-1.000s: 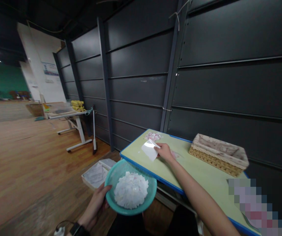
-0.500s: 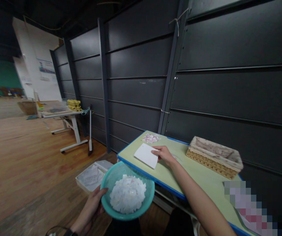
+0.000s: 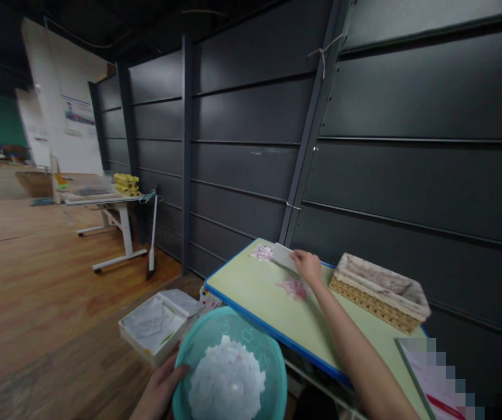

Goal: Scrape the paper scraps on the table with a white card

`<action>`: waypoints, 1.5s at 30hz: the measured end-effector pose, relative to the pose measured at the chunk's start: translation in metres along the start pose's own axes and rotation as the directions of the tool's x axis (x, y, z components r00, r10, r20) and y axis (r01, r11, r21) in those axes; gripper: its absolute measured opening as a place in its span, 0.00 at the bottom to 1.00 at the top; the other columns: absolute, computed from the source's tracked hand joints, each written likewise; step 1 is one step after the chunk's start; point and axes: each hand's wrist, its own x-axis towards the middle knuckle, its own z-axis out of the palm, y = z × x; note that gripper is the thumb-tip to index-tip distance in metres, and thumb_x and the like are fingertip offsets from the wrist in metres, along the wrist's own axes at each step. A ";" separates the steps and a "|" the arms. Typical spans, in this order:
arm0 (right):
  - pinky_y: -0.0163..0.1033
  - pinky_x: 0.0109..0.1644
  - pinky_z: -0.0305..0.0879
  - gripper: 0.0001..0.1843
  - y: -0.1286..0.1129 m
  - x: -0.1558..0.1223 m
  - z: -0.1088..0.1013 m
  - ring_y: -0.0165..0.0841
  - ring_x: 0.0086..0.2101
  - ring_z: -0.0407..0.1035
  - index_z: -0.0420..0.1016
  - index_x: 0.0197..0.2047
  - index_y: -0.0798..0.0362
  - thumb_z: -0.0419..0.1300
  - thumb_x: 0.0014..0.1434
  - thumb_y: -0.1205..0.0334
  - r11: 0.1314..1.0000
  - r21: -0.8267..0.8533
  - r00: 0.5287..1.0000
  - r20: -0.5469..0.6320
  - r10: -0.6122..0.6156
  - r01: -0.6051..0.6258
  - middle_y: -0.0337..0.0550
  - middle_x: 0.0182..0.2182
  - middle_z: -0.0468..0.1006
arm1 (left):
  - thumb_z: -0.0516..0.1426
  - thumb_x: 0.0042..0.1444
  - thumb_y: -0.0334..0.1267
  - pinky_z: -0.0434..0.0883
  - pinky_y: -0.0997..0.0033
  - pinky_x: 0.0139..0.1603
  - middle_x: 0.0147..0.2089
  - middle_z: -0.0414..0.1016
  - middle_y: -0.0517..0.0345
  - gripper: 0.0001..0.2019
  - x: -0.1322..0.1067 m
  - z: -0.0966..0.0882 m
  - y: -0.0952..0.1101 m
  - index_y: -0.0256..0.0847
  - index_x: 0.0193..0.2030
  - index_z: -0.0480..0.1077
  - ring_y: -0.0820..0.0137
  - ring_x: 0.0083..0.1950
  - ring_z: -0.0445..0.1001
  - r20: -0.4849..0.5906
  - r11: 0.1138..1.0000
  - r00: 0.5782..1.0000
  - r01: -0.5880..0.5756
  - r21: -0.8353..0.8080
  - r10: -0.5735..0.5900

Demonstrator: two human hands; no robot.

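My left hand (image 3: 162, 380) grips the left rim of a turquoise plastic colander (image 3: 247, 330) at the table's front edge. White paper-like scraps (image 3: 228, 378) are heaped inside it. Over the far part of the green table (image 3: 260, 297), my right hand (image 3: 309, 267) pinches a flat white card (image 3: 283, 256), tilted with its edge close to the tabletop. Just left of the card lies a small pile of pink and white bits (image 3: 261, 252). A reddish smear or patch (image 3: 293, 288) shows on the table below my right hand.
A cloth-lined wicker basket (image 3: 376, 297) stands on the table's right. A pixelated pinkish sheet (image 3: 437, 373) lies nearer. An open white box (image 3: 152, 326) sits on the floor at left. Dark metal panels (image 3: 246, 169) rise behind. A white-legged table (image 3: 124, 227) stands farther left.
My right hand has carried the card away from me to the table's far side and tipped it from flat to steep. The reddish patch is now uncovered. The colander appears lower and closer.
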 end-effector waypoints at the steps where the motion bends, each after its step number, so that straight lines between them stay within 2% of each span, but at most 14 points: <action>1: 0.34 0.41 0.61 0.18 -0.006 0.004 0.001 0.37 0.41 0.72 0.77 0.47 0.49 0.51 0.60 0.55 0.999 -0.046 0.999 0.024 -0.021 0.023 0.49 0.41 0.79 | 0.65 0.33 0.46 0.66 0.55 0.55 0.40 0.82 0.50 0.18 -0.001 0.001 0.000 0.42 0.33 0.78 0.51 0.49 0.74 0.008 1.000 1.000 0.013 0.026 -0.013; 5: 0.36 0.42 0.62 0.17 -0.027 0.016 0.006 0.39 0.41 0.72 0.78 0.44 0.48 0.50 0.60 0.55 0.979 -0.179 0.993 0.085 -0.080 0.094 0.50 0.39 0.79 | 0.64 0.31 0.51 0.69 0.52 0.51 0.36 0.83 0.52 0.18 -0.007 0.007 0.000 0.44 0.29 0.78 0.48 0.46 0.75 0.033 0.996 0.997 0.069 0.063 -0.071; 11: 0.37 0.43 0.63 0.16 -0.036 0.023 0.004 0.40 0.42 0.72 0.78 0.44 0.48 0.51 0.59 0.58 0.965 -0.224 0.982 0.156 -0.102 0.136 0.52 0.40 0.79 | 0.64 0.33 0.49 0.66 0.55 0.55 0.40 0.82 0.52 0.17 -0.011 0.009 0.000 0.43 0.31 0.78 0.49 0.52 0.72 0.024 0.998 0.998 0.049 0.035 -0.050; 18: 0.39 0.42 0.64 0.16 -0.033 0.024 -0.005 0.42 0.41 0.73 0.79 0.42 0.50 0.51 0.58 0.58 0.956 -0.269 0.987 0.137 -0.080 0.115 0.54 0.39 0.79 | 0.65 0.29 0.46 0.68 0.53 0.54 0.38 0.83 0.51 0.14 -0.007 0.009 -0.004 0.44 0.27 0.77 0.48 0.52 0.72 -0.042 0.996 0.995 0.086 0.002 -0.086; 25: 0.38 0.41 0.64 0.17 -0.036 0.018 -0.013 0.41 0.40 0.73 0.79 0.42 0.52 0.50 0.57 0.59 0.956 -0.283 0.994 0.093 -0.054 0.078 0.55 0.38 0.79 | 0.65 0.30 0.49 0.67 0.52 0.54 0.37 0.83 0.52 0.16 -0.004 0.007 -0.008 0.44 0.28 0.78 0.47 0.52 0.72 0.012 0.998 0.998 0.065 0.020 -0.065; 29: 0.38 0.42 0.64 0.17 -0.035 0.018 -0.012 0.41 0.40 0.73 0.79 0.42 0.54 0.51 0.56 0.61 0.957 -0.282 0.992 0.117 -0.040 0.071 0.58 0.38 0.78 | 0.64 0.31 0.51 0.68 0.51 0.52 0.38 0.82 0.50 0.18 -0.006 0.008 -0.007 0.43 0.30 0.78 0.47 0.51 0.73 0.047 0.996 0.995 0.091 -0.020 -0.090; 34: 0.37 0.43 0.63 0.18 -0.033 0.022 -0.006 0.41 0.41 0.72 0.78 0.44 0.54 0.51 0.57 0.59 0.975 -0.219 0.997 0.077 -0.022 0.038 0.56 0.38 0.79 | 0.65 0.27 0.50 0.68 0.51 0.53 0.39 0.82 0.50 0.18 -0.003 0.007 -0.014 0.44 0.29 0.78 0.47 0.54 0.70 -0.054 0.995 0.994 0.098 -0.019 -0.099; 41: 0.34 0.44 0.62 0.18 -0.043 0.024 0.012 0.38 0.42 0.72 0.77 0.46 0.53 0.51 0.58 0.60 0.990 -0.127 0.995 0.092 -0.044 0.055 0.53 0.40 0.79 | 0.65 0.28 0.49 0.67 0.52 0.54 0.39 0.82 0.50 0.18 -0.003 0.006 -0.007 0.43 0.28 0.78 0.47 0.51 0.72 0.035 0.996 0.996 0.082 -0.022 -0.081; 45: 0.34 0.45 0.62 0.18 -0.046 0.026 0.015 0.38 0.43 0.72 0.77 0.47 0.55 0.53 0.56 0.61 0.991 -0.120 0.994 0.101 -0.041 0.053 0.53 0.40 0.79 | 0.65 0.30 0.47 0.68 0.52 0.53 0.38 0.83 0.50 0.17 -0.007 0.006 -0.005 0.42 0.30 0.78 0.47 0.51 0.72 0.005 0.993 0.994 0.111 -0.052 -0.111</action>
